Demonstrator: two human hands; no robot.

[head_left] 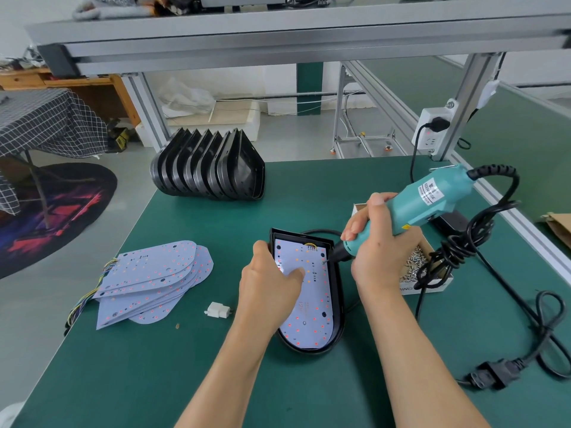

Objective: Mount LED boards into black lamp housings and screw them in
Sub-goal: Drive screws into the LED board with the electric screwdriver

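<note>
Your left hand (272, 282) presses LED board (309, 307) into housing (338, 291); right hand (380, 242) grips screwdriver (426, 196), driving screw. Spare boards (151, 276), housings (210, 168) beyond remain.

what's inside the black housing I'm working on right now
An LED board lies inside the black housing, wires at its far end. The left hand covers part of it; the housing floor beneath is hidden.

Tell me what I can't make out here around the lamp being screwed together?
All in the head view:
- Screwdriver tip: too small and dark to tell whether a screw sits on it.
- LED board, left part: covered by the left hand.
- Screw box: mostly hidden by the right hand and the tangled cord.
- Board's printed text: too small to read.
</note>
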